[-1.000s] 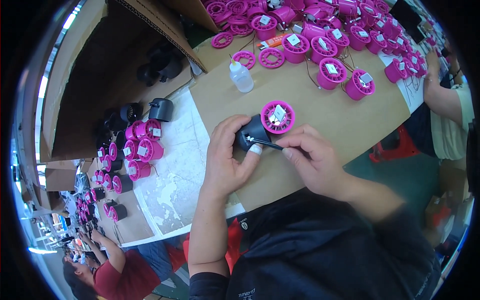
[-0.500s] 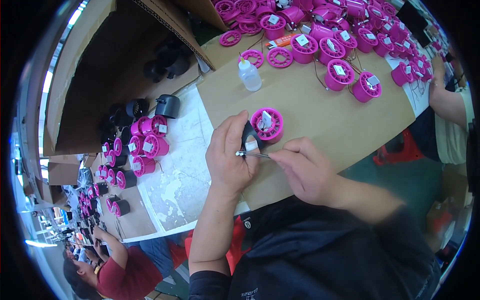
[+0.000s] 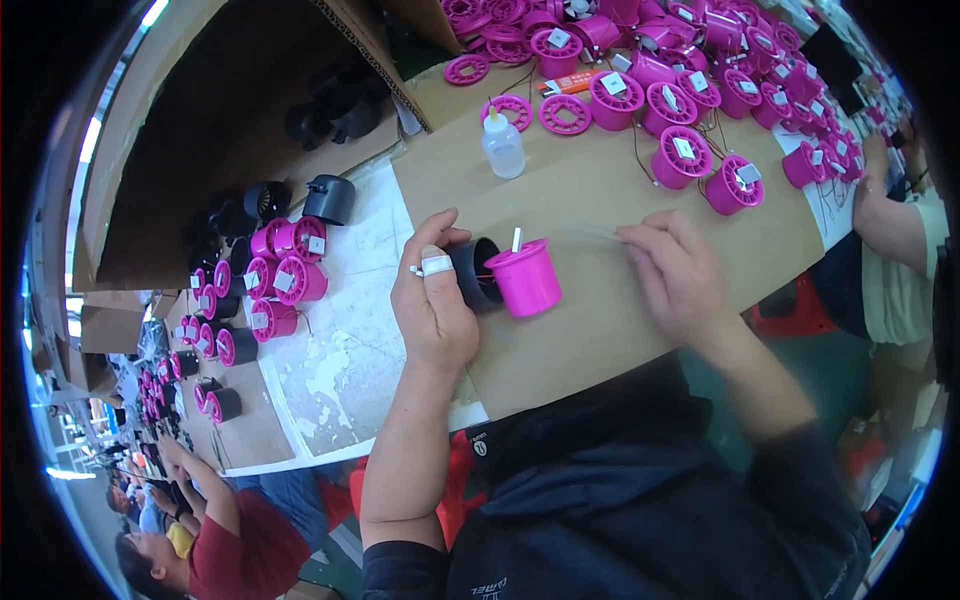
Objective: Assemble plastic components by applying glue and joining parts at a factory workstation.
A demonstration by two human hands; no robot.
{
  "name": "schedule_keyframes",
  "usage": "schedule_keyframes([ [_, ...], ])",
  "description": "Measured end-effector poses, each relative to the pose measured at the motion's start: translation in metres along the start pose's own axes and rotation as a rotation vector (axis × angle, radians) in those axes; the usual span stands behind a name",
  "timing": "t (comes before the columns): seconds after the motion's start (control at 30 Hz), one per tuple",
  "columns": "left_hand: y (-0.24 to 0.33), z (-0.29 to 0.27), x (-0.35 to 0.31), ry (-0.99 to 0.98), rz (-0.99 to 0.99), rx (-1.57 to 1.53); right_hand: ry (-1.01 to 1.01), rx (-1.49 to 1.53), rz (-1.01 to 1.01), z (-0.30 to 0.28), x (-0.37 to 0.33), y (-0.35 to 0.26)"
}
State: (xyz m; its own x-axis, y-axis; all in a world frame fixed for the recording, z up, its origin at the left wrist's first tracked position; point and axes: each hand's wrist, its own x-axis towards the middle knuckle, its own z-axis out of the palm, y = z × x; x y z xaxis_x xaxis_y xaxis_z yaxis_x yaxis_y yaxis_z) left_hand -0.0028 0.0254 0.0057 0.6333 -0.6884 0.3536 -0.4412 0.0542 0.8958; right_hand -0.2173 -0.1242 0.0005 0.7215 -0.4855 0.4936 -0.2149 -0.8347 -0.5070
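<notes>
My left hand point(image 3: 440, 310), with white tape round its thumb, is closed round a black cylindrical housing point(image 3: 476, 272). A small white connector point(image 3: 416, 270) pokes out beside that thumb. Right against the housing is a magenta plastic cup point(image 3: 529, 283) with a flanged rim and a small white block standing at its top. Dark red wire shows between cup and housing; whether the cup rests on the cardboard I cannot tell. Farther right, my right hand point(image 3: 685, 275) pinches thin metal tweezers point(image 3: 600, 235), blurred by motion, their tips pointing left and away from the cup.
A clear squeeze bottle point(image 3: 503, 150) stands beyond my hands on the cardboard sheet point(image 3: 620, 310). Many magenta cups point(image 3: 682, 155) with wires and flat rings point(image 3: 565, 115) lie at the back right. Left are magenta-and-black units point(image 3: 300, 280) and an open carton point(image 3: 250, 130). Other people sit on both sides.
My right hand with the tweezers has pulled back to the right, away from my left hand. The magenta cup has tipped to show its side, and the black housing has turned toward it.
</notes>
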Motion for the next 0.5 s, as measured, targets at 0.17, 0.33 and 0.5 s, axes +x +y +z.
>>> schedule_keyframes([
  [0.17, -0.003, 0.002, -0.002, -0.021, 0.045, -0.036, -0.045, 0.032, -0.016, -0.006, 0.029, -0.01],
  [0.33, -0.007, -0.001, -0.002, -0.011, 0.146, 0.005, -0.509, 0.401, 0.243, 0.001, 0.07, -0.047],
  [0.5, -0.01, -0.003, -0.002, 0.082, 0.149, 0.018, -0.617, 0.473, 0.098, 0.021, 0.076, -0.047],
])
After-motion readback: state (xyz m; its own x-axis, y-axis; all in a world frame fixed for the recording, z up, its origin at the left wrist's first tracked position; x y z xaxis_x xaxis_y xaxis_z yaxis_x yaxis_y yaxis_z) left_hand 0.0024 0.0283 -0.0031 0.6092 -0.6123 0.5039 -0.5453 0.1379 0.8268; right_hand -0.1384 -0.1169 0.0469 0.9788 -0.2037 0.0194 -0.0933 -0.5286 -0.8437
